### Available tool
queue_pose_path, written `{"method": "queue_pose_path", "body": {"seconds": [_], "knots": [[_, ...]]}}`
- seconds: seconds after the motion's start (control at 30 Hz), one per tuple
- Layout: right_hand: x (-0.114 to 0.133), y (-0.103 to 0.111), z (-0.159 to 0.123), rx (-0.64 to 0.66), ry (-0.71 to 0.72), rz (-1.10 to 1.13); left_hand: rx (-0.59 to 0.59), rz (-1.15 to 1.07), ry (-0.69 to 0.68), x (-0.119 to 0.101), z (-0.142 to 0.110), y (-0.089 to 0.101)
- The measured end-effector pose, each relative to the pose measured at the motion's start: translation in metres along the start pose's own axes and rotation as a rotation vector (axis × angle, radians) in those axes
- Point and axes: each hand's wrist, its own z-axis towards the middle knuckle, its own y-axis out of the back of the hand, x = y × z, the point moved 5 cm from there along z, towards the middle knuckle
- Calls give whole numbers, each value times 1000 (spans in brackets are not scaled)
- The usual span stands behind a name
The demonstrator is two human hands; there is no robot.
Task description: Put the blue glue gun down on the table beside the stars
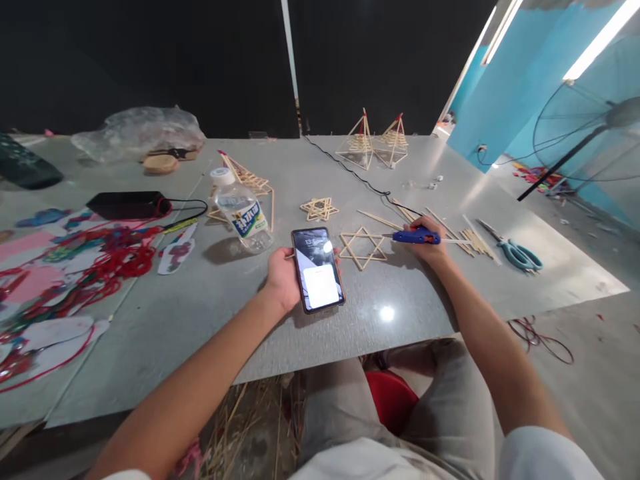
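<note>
Gripping a phone (319,267) mid-frame, the left hand (283,280) has tabletop (365,317) running below to the near edge (350,355), while centre-right the right hand (430,250) clasps a glue gun (409,237).

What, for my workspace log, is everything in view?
Phone: one, dark, centre
Glue gun: one, blue, right of phone
Stick stars: two, pale, near phone
Bottle: one, clear, left of phone
Stick frame: likely one, pale, behind bottle
Stick pyramids: two, pale, far edge
Loose sticks: several, pale, beside glue gun
Scissors: one, teal handles, right
Box: one, black, left
Cords: uncounted, mostly red, left
Bag: one, clear, far left
Fan: one, dark, far right
Table: one, grey, centre
Seat: one, red, below
Left hand: one, bare, holding phone
Right hand: one, bare, holding glue gun
Legs: two, greyish, below
</note>
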Motion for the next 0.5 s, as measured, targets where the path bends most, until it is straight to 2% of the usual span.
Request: {"method": "queue_pose_path", "body": {"seconds": [0.07,0.2,0.37,0.5], "knots": [[2,-4,-3,29,1,-9,-97,-52,-10,-4,-1,5],[-2,-7,-2,55,-7,-32,-161,-70,-30,-13,-3,9],[-2,-5,3,32,15,-13,-99,-97,-60,-15,-10,2],[2,-4,2,4,39,11,-55,-104,-22,-12,-15,-3]]}}
